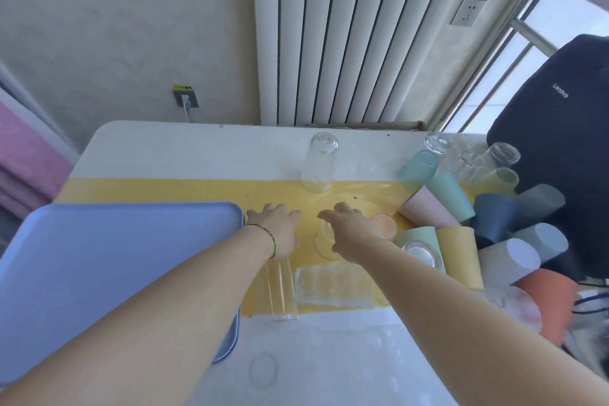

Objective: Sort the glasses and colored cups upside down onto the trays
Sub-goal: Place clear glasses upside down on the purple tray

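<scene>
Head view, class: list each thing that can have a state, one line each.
Light blue plastic tray: holds nothing.
Tall clear glass: upside down, standing.
Ribbed yellow plastic cup: lying on its side.
Left hand: open, holding nothing.
Right hand: over a clear glass, grip unclear.

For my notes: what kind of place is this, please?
Probably an ordinary room at home or in an office: a wall radiator, a window, and a small table.

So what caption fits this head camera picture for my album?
Two hands reach over clear glasses beside an empty blue tray.
</scene>
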